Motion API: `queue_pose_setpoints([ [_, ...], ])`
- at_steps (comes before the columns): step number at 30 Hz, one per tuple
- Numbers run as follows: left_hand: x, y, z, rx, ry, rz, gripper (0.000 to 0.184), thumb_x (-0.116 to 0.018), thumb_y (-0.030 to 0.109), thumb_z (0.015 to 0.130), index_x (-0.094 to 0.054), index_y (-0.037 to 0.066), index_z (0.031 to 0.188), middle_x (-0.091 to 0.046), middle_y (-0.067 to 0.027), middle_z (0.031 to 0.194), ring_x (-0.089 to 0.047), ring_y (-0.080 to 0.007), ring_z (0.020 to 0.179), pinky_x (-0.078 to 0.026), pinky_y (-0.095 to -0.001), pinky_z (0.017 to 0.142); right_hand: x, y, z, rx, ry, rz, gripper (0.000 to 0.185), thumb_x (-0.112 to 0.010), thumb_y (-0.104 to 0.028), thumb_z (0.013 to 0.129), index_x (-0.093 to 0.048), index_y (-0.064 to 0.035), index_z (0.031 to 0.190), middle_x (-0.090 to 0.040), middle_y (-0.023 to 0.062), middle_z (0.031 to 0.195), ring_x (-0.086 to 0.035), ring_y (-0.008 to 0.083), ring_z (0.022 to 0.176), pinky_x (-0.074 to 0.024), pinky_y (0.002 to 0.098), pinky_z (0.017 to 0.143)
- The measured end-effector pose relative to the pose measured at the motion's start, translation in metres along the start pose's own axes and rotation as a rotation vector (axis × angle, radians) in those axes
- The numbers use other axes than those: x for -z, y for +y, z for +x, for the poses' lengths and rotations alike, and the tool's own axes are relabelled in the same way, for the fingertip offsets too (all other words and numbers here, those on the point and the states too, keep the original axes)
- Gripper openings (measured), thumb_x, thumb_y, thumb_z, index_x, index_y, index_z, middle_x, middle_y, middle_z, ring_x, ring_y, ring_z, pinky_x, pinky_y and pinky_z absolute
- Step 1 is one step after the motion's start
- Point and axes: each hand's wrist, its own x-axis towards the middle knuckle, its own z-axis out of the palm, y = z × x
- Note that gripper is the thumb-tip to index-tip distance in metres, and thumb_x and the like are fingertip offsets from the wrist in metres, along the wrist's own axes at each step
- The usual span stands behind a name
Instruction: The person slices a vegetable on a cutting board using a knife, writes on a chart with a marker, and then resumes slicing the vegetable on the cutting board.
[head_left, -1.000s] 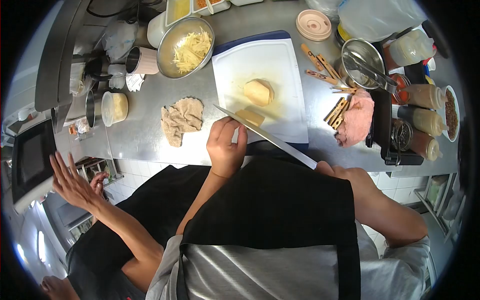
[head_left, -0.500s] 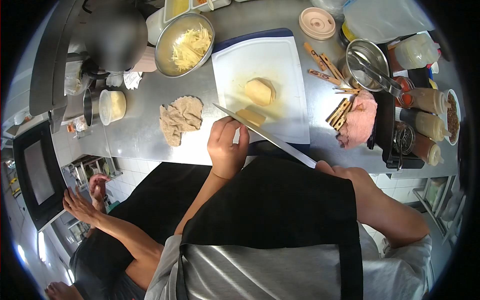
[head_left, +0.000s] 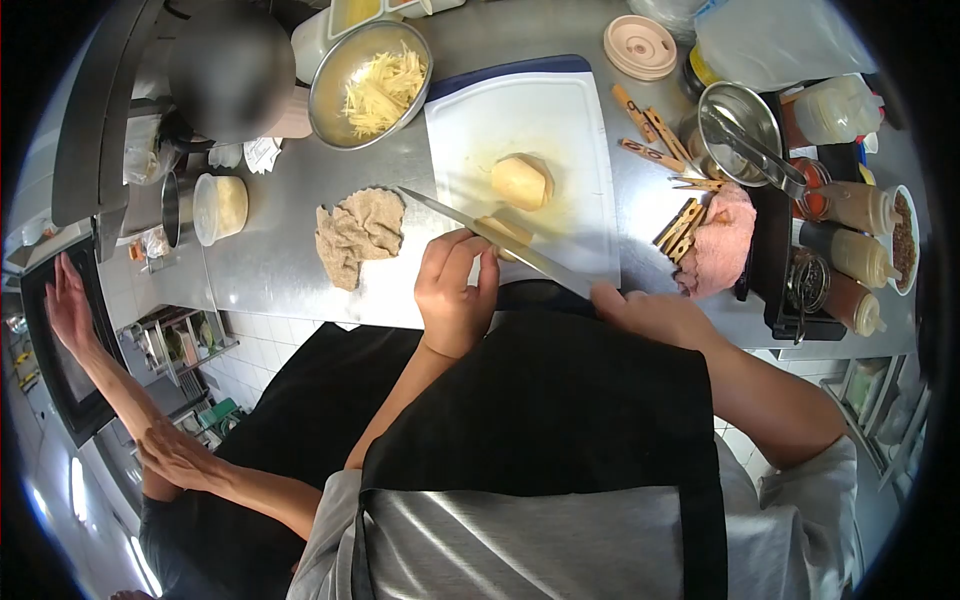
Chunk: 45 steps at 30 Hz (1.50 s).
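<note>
My right hand [head_left: 655,318] grips a long knife [head_left: 535,260] by its handle, the blade slanting up and left over the near part of the white cutting board [head_left: 580,130]. Under the blade lies a pale yellow cut piece of potato [head_left: 510,231], partly covered by it. My left hand [head_left: 455,290] is curled, its fingertips against the near side of that piece, right beside the blade; the exact contact is hidden. A larger peeled potato [head_left: 520,181] sits just beyond on the board.
A metal bowl [head_left: 322,105] of pale yellow strips and a crumpled brown cloth [head_left: 358,235] stand left. To the right are clothespins [head_left: 681,228], a pink cloth [head_left: 722,240], a metal pot [head_left: 745,100] with tongs and sauce bottles [head_left: 862,207]. Another person's arms [head_left: 180,455] reach in at left.
My right hand has moved left and up with the knife, so its tip now reaches the brown cloth. My left hand stays put. The other person's hand has risen at the far left.
</note>
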Motion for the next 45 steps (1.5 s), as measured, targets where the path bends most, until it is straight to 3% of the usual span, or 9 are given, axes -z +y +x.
queue_pose_setpoints([
  [8,-0.001,-0.002,0.001,-0.005,0.007,-0.013,0.015,-0.072,0.001,0.068,-0.066,0.005,0.081,-0.065,-0.0099,0.084,-0.064,-0.0241,0.074,-0.051,-0.0313,0.067,-0.014,0.01,0.045,0.004,0.071,-0.122,0.024,-0.051,-0.017,0.082,-0.041,-0.0008,0.097,-0.063,0.0216,0.074,-0.063,0.0409,0.07,-0.0479,0.0503,0.059],
  [12,0.014,-0.014,0.028,0.025,-0.198,-0.087,0.013,-0.072,0.002,0.067,-0.067,0.003,0.079,-0.065,-0.0103,0.079,-0.063,-0.0248,0.072,-0.05,-0.0316,0.067,-0.019,0.018,0.047,0.035,0.113,-0.158,0.024,-0.051,-0.017,0.082,-0.041,-0.0009,0.096,-0.064,0.0213,0.074,-0.064,0.04,0.069,-0.0483,0.0498,0.058],
  [15,0.009,-0.021,0.067,-0.026,-0.317,0.051,0.014,-0.072,0.015,0.069,-0.066,0.005,0.077,-0.065,-0.0085,0.08,-0.059,-0.0297,0.081,-0.048,-0.0381,0.074,-0.023,0.016,0.045,0.046,0.171,-0.161,0.024,-0.053,-0.016,0.08,-0.04,-0.002,0.095,-0.061,0.02,0.069,-0.062,0.0398,0.065,-0.0476,0.0487,0.055],
  [21,-0.002,-0.025,0.09,0.109,-0.742,0.257,0.014,-0.072,0.018,0.069,-0.068,0.011,0.08,-0.064,-0.0073,0.083,-0.06,-0.0277,0.085,-0.046,-0.0387,0.078,-0.031,0.015,0.042,0.118,0.301,-0.141,0.026,-0.056,-0.017,0.078,-0.04,-0.0026,0.092,-0.059,0.0177,0.066,-0.062,0.0377,0.063,-0.0474,0.0459,0.052],
  [24,0.005,-0.036,0.103,0.401,-0.949,-0.097,0.012,-0.072,0.021,0.07,-0.068,0.013,0.077,-0.063,-0.0067,0.085,-0.059,-0.0255,0.087,-0.042,-0.0426,0.084,-0.03,0.013,0.04,0.138,0.332,-0.156,0.025,-0.054,-0.023,0.081,-0.043,-0.0014,0.089,-0.063,0.0169,0.067,-0.065,0.0353,0.064,-0.0492,0.0455,0.052],
  [30,-0.014,-0.021,0.12,0.168,-0.758,0.203,0.014,-0.074,0.02,0.069,-0.069,0.011,0.079,-0.063,-0.008,0.091,-0.06,-0.0259,0.086,-0.046,-0.0384,0.077,-0.037,0.017,0.043,0.162,0.4,-0.201,0.024,-0.055,-0.022,0.08,-0.045,-0.0013,0.087,-0.062,0.0156,0.064,-0.065,0.0334,0.06,-0.0495,0.0436,0.05],
  [33,-0.017,-0.028,0.112,0.141,-0.675,0.167,0.018,-0.074,0.015,0.068,-0.069,0.009,0.085,-0.062,-0.0092,0.09,-0.06,-0.0268,0.084,-0.048,-0.0362,0.073,-0.037,0.017,0.043,0.127,0.382,-0.205,0.023,-0.054,-0.021,0.08,-0.045,-0.0016,0.088,-0.062,0.016,0.064,-0.064,0.0339,0.06,-0.0491,0.0441,0.05],
  [39,0.023,-0.007,0.082,0.047,-0.172,-0.114,0.024,-0.072,0.001,0.068,-0.065,0.004,0.091,-0.059,-0.0096,0.085,-0.058,-0.024,0.073,-0.048,-0.0322,0.064,-0.025,0.023,0.044,0.02,0.216,-0.149,0.023,-0.052,-0.019,0.08,-0.042,-0.0041,0.095,-0.063,0.0185,0.07,-0.063,0.0386,0.064,-0.0477,0.0498,0.056],
  [45,0.01,0.003,0.005,0.133,-0.075,-0.149,0.012,-0.071,0.001,0.07,-0.065,0.005,0.079,-0.062,-0.009,0.085,-0.061,-0.0237,0.074,-0.051,-0.0312,0.065,-0.023,0.01,-0.004,0.07,0.261,-0.161,0.023,-0.051,-0.02,0.083,-0.039,-0.0055,0.096,-0.06,0.0163,0.069,-0.061,0.0379,0.065,-0.0457,0.0477,0.054],
])
